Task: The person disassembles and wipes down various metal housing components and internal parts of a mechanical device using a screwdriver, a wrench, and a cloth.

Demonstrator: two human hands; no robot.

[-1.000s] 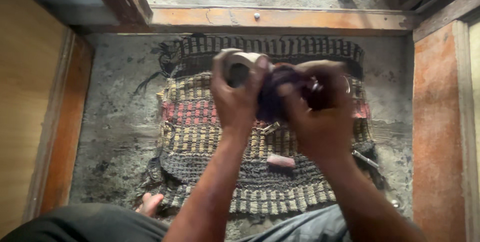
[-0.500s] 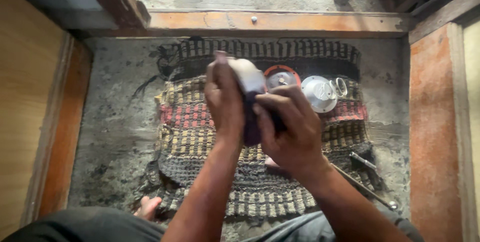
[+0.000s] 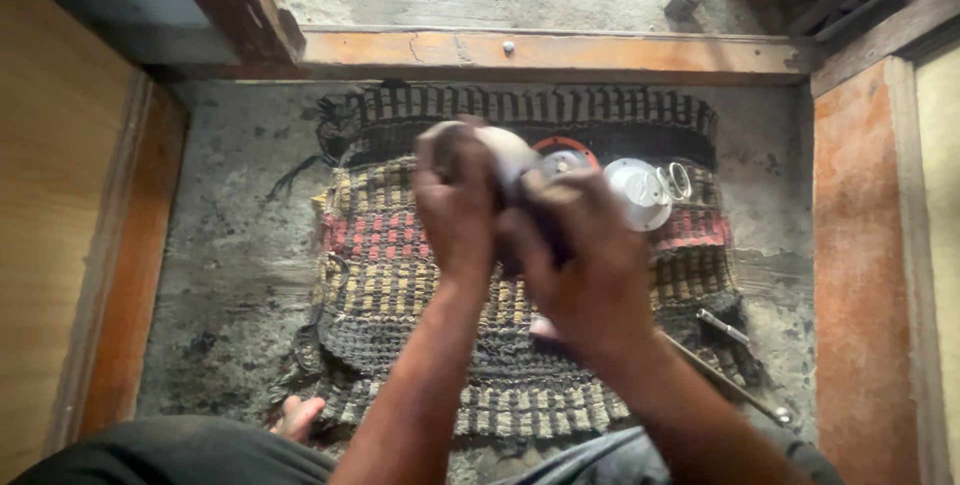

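Note:
My left hand (image 3: 458, 207) grips a pale rounded object (image 3: 506, 150) above a woven mat (image 3: 400, 275). Pressed against that object is a dark cloth (image 3: 538, 233), clutched in my right hand (image 3: 590, 265). Both hands are close together, fingers curled, over the mat's middle. Most of the object is hidden by my fingers. Behind the hands lie a red-rimmed round part (image 3: 565, 155), a white disc (image 3: 640, 193) and a metal ring (image 3: 680, 181) on the mat.
A metal rod tool (image 3: 735, 385) lies on the mat's right edge. A small pink piece (image 3: 545, 327) shows under my right wrist. Wooden frames border the concrete floor (image 3: 230, 255) on the left, right and far side. My toes (image 3: 300, 415) touch the mat's near corner.
Both hands have shifted left and lower with the object and cloth, uncovering the red-rimmed part, white disc and ring behind them.

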